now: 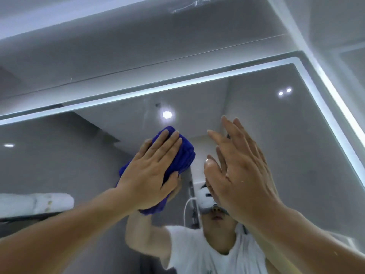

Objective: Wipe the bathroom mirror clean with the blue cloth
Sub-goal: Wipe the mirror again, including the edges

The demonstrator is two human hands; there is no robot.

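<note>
Rolled white towel (35,202) reflected lower left; left hand (150,171) presses blue cloth (183,153) to mirror (276,135) with straight fingers, right hand (243,175) flat beside it, holding nothing.

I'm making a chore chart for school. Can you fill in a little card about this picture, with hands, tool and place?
Place: bathroom mirror with lit edge
Tool: blue cloth, bunched up
Left hand: flat, presses the cloth on the glass
Right hand: open, empty, raised by the glass
Also: rolled white towel, reflected lower left
</note>
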